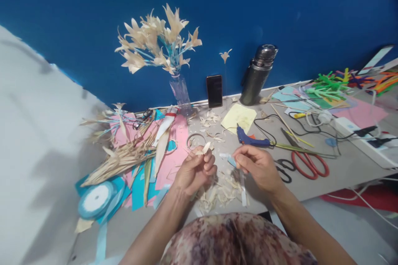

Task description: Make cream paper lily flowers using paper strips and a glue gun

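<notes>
Undergoing apparent shaping, a curled, cream husk-like piece [205, 148] is being pinched above the grey surface [130, 219] by the left hand [196, 169], while the right hand [255, 166] is being held with fingers nearly closed, contents indiscernible, a steady pinch seemingly being called for next.

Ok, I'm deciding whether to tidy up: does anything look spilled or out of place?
Yes, loose pale scraps lie strewn beside the left hand, with more near the phone, messy rather than gathered. The flask seems to lean, though that may be lens distortion. No spilled liquid shows.
</notes>
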### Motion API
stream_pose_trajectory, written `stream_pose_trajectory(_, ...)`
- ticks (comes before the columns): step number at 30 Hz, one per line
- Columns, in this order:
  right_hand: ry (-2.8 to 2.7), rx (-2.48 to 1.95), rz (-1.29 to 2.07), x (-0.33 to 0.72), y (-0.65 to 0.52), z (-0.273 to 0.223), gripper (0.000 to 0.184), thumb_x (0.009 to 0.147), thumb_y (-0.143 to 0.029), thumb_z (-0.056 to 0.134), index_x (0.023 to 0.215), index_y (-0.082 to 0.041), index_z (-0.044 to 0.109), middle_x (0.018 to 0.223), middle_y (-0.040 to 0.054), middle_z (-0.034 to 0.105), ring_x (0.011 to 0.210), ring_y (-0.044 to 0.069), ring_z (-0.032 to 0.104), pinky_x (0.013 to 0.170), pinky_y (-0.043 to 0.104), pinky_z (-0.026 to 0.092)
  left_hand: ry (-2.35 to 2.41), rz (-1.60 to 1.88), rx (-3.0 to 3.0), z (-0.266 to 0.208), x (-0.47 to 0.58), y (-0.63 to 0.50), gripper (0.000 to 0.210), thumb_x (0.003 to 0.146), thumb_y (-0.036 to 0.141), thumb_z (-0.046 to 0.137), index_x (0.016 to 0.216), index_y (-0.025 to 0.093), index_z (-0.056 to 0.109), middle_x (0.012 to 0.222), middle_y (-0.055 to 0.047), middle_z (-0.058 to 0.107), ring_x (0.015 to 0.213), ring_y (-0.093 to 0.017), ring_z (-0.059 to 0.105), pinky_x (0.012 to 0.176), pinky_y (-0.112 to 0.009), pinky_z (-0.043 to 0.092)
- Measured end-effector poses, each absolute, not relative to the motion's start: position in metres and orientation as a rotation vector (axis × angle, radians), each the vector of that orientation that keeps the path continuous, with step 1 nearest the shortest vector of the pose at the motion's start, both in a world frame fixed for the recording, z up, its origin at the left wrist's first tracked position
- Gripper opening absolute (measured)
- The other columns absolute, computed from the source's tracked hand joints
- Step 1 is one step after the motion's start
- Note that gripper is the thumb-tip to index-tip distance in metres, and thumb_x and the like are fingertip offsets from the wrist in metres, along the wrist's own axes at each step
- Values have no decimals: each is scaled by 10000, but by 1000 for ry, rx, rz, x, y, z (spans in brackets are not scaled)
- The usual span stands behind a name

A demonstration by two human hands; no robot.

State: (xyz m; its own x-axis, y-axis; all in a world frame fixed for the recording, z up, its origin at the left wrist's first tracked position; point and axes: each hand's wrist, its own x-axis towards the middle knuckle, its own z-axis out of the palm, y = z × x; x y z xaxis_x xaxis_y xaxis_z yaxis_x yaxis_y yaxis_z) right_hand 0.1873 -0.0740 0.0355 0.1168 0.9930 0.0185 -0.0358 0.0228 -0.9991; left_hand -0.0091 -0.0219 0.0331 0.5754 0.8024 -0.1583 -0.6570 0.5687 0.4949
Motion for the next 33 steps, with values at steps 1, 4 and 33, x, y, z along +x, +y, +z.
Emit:
stream_pose_trajectory(1,-1128,-1202,1146,186,-74,36,236,918,-398,667,839,-178,702,568,-28,581,456,87,451,466,228,356,391,877,406,32,-8,-22,364,680,229,903,720,152,550,697,38,488,564,-61,430,514,-202,330)
stream_pose_trajectory(4,-1185,-1175,1173,181,-70,37,348,974,-464,581,828,-173,707,538,-20,567,440,93,440,458,241,342,418,871,434,31,-5,-24,377,654,236,911,731,166,548,672,41,482,558,-69,423,514,-204,306)
stream_pose_trajectory(33,-1036,-1052,1345,166,-59,41,281,735,-436,842,759,-192,705,729,25,670,636,145,573,585,261,479,776,1058,1218,35,-12,-28,78,752,269,852,762,196,825,714,-50,690,654,-152,611,638,-263,480)
